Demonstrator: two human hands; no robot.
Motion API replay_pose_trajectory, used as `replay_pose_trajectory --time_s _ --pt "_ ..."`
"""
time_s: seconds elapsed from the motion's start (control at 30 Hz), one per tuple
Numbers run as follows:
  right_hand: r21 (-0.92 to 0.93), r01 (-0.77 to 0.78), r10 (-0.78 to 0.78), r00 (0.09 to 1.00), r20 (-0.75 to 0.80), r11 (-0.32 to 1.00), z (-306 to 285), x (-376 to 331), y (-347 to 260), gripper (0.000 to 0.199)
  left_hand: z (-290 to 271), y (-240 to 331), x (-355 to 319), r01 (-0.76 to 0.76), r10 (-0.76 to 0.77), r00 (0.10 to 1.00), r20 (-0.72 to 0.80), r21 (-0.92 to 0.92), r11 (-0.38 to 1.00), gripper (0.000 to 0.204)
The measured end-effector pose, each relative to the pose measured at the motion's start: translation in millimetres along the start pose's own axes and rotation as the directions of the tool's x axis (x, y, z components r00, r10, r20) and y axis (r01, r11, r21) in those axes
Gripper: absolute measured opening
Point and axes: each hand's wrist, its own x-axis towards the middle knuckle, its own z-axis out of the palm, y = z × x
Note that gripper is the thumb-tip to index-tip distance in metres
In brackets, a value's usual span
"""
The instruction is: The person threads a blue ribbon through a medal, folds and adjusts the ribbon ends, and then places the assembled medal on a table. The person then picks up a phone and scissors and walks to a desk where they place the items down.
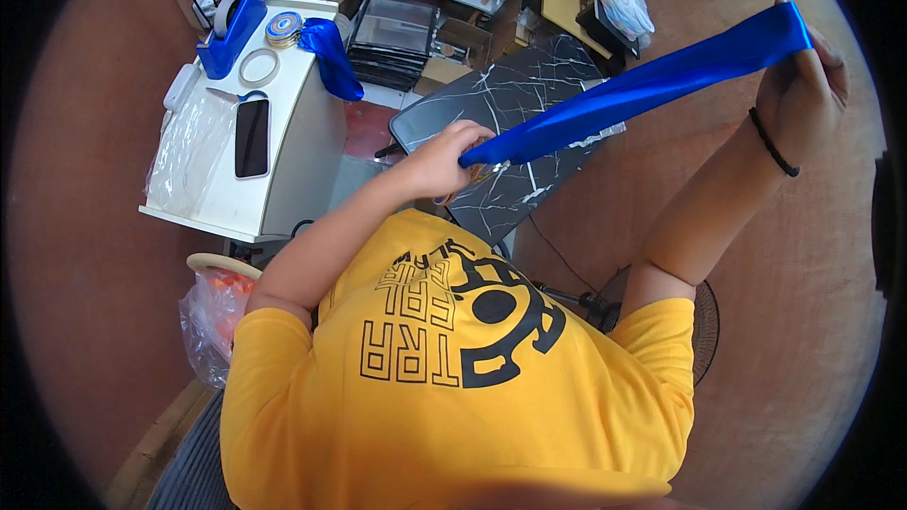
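Observation:
A wide blue satin ribbon (642,85) is stretched taut between my two hands, running from lower left up to the upper right. My left hand (444,159) pinches its lower end just above a black marble-patterned board (529,85). My right hand (803,80), with a black band on the wrist, grips the upper end held out to the right. Something orange, perhaps scissor handles, shows under my left hand, but I cannot tell. My yellow shirt fills the lower part of the view.
A white cabinet (283,170) at left carries a black phone (251,137), a blue tape dispenser (231,24), tape rolls, a clear plastic bag and more blue ribbon (333,57). Shelves and black frames stand behind. A plastic bag (213,316) and a fan (704,321) lie on the floor.

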Motion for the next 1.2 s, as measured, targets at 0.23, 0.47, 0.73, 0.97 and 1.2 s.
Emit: replay_pose_trajectory --time_s 0.23,0.47,0.73,0.97,1.2 --pt "-0.012 0.027 -0.028 0.996 -0.085 1.0 3 10 2 0.012 -23 11 34 0.232 -0.191 0.902 0.387 -0.061 0.971 0.054" --pt "-0.085 0.064 -0.073 0.992 -0.108 0.994 -1 16 -4 0.01 -28 19 47 0.336 -0.232 0.809 0.54 -0.101 0.936 0.077" --pt "-0.111 -0.005 -0.016 0.981 -0.194 0.994 18 10 -25 0.008 -31 32 44 0.358 -0.246 0.777 0.579 -0.087 0.93 0.067" --pt "-0.102 -0.014 -0.005 0.983 -0.185 0.995 10 11 -34 0.008 -36 47 39 0.212 -0.223 0.879 0.421 0.074 0.974 0.056" --pt "-0.064 0.062 -0.064 0.997 -0.037 0.996 -26 24 -26 0.009 -30 48 47 0.298 -0.279 0.859 0.43 0.025 0.954 0.057"
